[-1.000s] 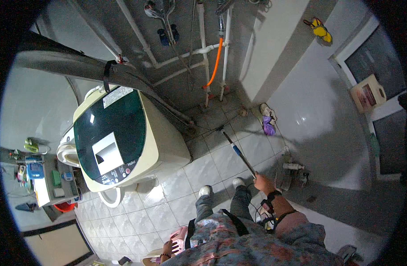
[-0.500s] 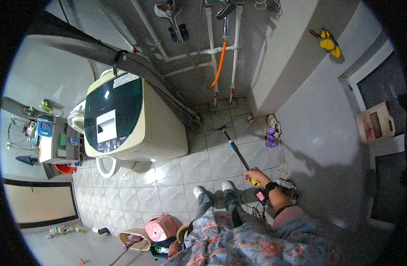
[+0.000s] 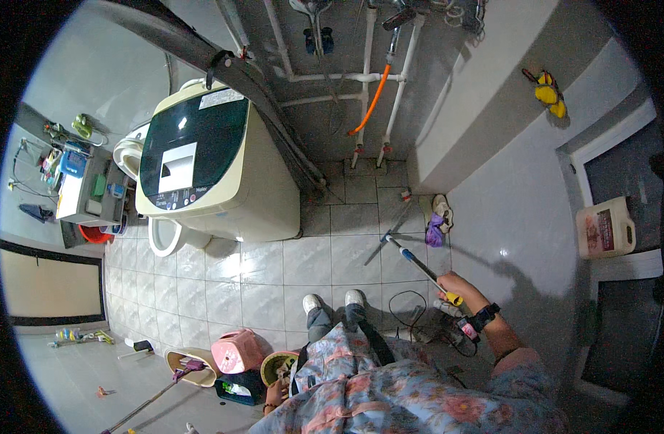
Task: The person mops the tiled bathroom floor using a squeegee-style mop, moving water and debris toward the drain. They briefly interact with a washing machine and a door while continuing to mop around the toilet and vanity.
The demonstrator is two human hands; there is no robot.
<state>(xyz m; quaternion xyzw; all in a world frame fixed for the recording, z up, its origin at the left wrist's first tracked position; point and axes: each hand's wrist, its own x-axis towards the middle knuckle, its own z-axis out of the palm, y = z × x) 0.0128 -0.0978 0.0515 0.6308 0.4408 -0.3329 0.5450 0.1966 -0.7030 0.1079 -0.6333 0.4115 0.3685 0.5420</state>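
Observation:
My right hand is closed around the yellow grip end of a floor squeegee with a blue and metallic handle. The squeegee's thin blade lies slantwise on the grey floor tiles, ahead of my white shoes. My left hand hangs low beside my floral garment, at the near rim of a round yellowish bin with odds and ends in it. Its fingers are partly hidden, and whether they grip the rim cannot be made out.
A cream washing machine stands left, a white toilet beside it. Pipes and an orange hose run down the far wall. Shoes with a purple bag lie by the right wall, cables nearer. A pink stool stands lower left.
The squeegee head has come back from the far corner toward me and to the right, with my right hand drawn rightward. My view has shifted, showing more of the bin by my left hand.

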